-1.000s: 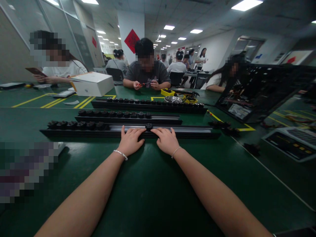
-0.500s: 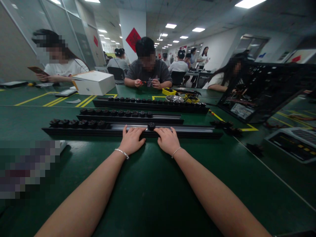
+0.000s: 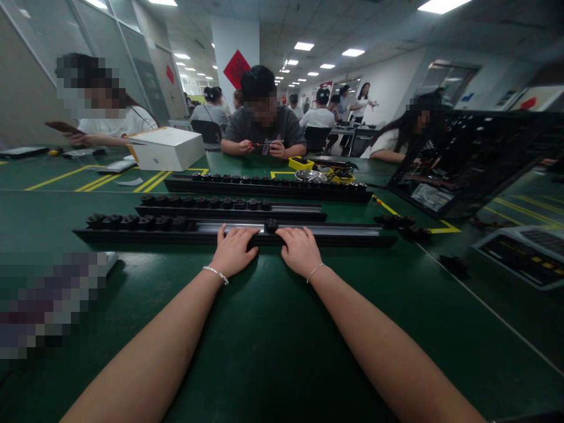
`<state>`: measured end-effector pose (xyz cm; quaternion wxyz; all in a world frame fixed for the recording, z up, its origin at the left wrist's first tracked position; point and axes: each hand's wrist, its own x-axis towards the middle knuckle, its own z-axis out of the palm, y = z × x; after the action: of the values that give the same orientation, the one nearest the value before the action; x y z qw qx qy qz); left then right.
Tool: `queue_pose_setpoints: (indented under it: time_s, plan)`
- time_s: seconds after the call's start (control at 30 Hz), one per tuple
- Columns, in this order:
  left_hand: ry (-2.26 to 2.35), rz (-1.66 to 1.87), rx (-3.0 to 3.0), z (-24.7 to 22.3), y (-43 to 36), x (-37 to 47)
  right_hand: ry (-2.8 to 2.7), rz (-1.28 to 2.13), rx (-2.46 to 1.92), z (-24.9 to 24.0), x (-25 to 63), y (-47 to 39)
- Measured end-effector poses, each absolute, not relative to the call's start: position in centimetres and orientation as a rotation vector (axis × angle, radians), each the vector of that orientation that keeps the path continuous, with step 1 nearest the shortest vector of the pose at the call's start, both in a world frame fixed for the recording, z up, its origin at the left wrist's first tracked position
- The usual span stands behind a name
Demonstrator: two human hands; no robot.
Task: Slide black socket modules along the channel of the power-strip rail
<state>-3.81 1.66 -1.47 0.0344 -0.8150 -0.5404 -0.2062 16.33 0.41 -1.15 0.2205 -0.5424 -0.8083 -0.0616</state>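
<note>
Both lie loosely spread, your left hand (image 3: 235, 249) and right hand (image 3: 302, 251), on the near rail (image 3: 343, 241) running left to right, and the block (image 3: 271, 225) sits on it between their fingertips, nearer the right, though contact is hard to tell.

A red square (image 3: 237, 69) (turned on its corner) hangs on a pillar (image 3: 225, 36) beyond a white box (image 3: 183, 154).
</note>
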Motion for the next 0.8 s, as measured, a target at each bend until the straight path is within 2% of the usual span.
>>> queue_pose_setpoints:
  time_s: [0.8]
  plan:
    - [-1.652, -0.615, -2.494, -1.32, 1.59, -3.78, -2.186, -0.183, -1.558, -1.01, 16.68, 0.26]
